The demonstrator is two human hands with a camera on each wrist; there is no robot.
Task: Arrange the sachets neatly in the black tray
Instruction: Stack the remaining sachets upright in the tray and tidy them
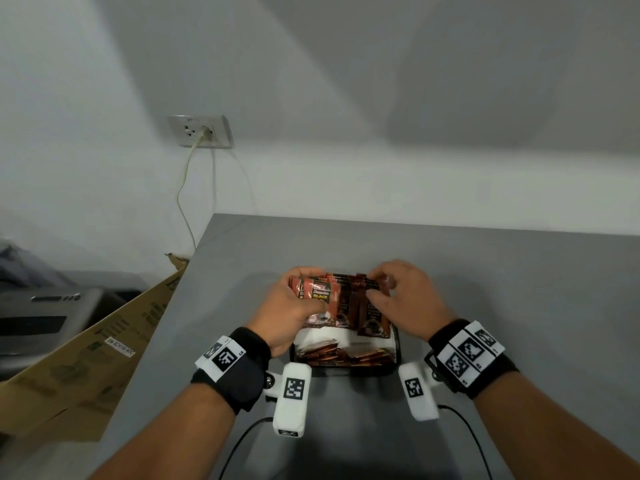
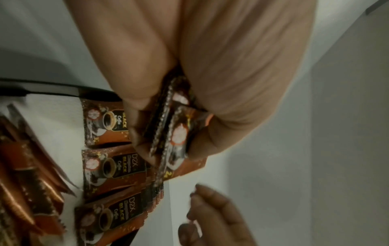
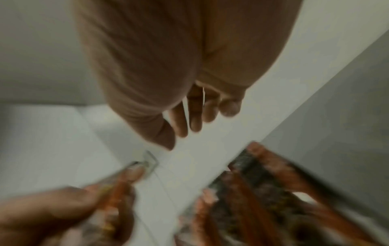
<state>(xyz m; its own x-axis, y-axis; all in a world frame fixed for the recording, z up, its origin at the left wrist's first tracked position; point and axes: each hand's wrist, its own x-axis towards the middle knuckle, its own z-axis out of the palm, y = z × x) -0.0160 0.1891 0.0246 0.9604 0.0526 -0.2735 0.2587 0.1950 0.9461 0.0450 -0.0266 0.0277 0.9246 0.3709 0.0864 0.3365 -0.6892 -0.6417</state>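
The black tray [image 1: 397, 355] sits on the grey table, lined with white paper. A row of brown coffee sachets [image 1: 374, 317] stands upright in its far part, and more sachets [image 1: 322, 353] lie flat near the front. My left hand [image 1: 291, 306] pinches a few sachets [image 2: 179, 133] between thumb and fingers, just above the row's left end. My right hand [image 1: 405, 299] hovers over the row's right end with relaxed fingers [image 3: 195, 116] and nothing in it. The upright row [image 2: 111, 168] and the tray rim [image 2: 52, 89] also show in the left wrist view. The right wrist view is blurred.
A flattened cardboard box [image 1: 104, 341] leans at the table's left edge, with a grey machine [image 1: 34, 317] behind it. A wall socket [image 1: 201, 131] has a cable hanging down. Bare grey table [image 1: 502, 289] extends to the right and behind the tray.
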